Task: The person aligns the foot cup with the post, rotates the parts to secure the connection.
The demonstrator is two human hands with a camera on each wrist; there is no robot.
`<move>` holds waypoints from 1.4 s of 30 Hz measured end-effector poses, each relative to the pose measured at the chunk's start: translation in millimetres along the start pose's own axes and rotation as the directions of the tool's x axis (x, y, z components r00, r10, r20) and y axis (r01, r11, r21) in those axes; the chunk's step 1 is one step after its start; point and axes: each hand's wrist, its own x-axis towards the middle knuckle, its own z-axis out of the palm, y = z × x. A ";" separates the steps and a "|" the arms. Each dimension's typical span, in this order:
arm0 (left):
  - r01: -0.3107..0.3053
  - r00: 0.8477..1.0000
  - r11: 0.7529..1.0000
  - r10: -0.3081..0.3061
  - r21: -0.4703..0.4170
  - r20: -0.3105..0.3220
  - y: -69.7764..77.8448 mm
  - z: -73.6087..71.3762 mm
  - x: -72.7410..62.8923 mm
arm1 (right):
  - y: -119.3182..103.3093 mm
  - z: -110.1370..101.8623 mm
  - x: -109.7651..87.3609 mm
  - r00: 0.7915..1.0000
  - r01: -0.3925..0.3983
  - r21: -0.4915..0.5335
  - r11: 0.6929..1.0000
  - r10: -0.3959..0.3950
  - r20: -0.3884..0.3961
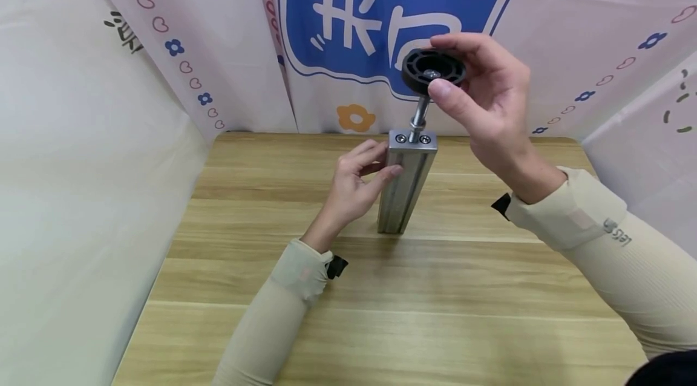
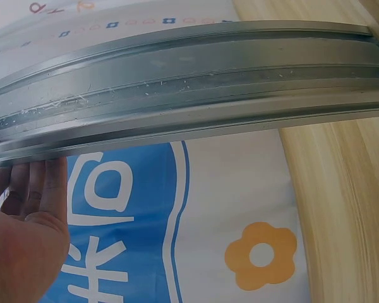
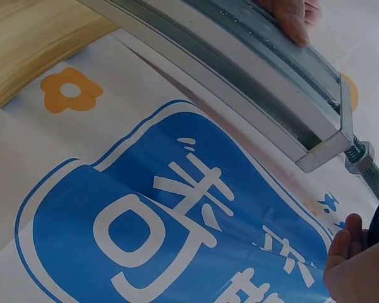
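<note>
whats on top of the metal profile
An end plate with two screws, and a threaded rod bearing a nut and a black levelling foot, gripped by the right hand. The rod's lower end is hidden.

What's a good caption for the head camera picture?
Left hand grips a metal post; right hand holds the black disc above.

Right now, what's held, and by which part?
Left grip: upright silver rectangular metal bar, near its top. Right grip: round black disc on threaded silver metal rod, by its rim.

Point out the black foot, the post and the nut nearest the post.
Foot (image 1: pixel 433 64): head view, its hollow centre.
Post (image 2: pixel 189 82): left wrist view, its long side.
Nut (image 3: pixel 360 161): right wrist view, its side.
</note>
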 end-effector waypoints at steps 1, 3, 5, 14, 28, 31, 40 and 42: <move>0.002 1.000 1.000 -0.002 -0.001 0.000 -0.1 0.0 0.0 | 0.2 0.0 -0.2 1.000 0.000 -0.007 1.000 0.000 0.002; 0.004 1.000 1.000 -0.004 -0.003 0.002 -0.2 0.0 0.1 | 1.2 0.2 -0.5 1.000 0.000 -0.015 1.000 0.000 0.007; 0.008 1.000 1.000 -0.008 -0.007 0.004 -0.2 0.0 0.0 | 2.4 0.6 -0.9 1.000 0.009 -0.025 1.000 -0.008 0.008; 0.020 1.000 1.000 -0.020 0.007 0.018 0.3 -1.2 -0.7 | 4.6 2.1 0.2 0.999 0.034 -0.087 0.996 -0.035 -0.012; 0.010 1.000 1.000 -0.010 -0.016 0.014 0.3 -0.6 0.9 | 1.0 0.5 -0.1 1.000 0.012 0.037 0.999 -0.012 0.002; 0.006 1.000 1.000 -0.006 -0.016 0.015 0.0 -0.8 0.8 | 1.5 -0.3 -0.9 1.000 0.008 0.040 0.999 -0.008 0.005; 0.010 1.000 1.000 -0.010 -0.008 0.016 0.5 -1.1 0.7 | 1.5 -0.8 -0.3 1.000 -0.002 0.042 0.999 0.002 -0.001; 0.015 1.000 1.000 -0.015 -0.010 0.016 0.4 -0.9 0.5 | 1.4 -0.5 0.1 1.000 -0.008 0.041 0.999 0.008 -0.007</move>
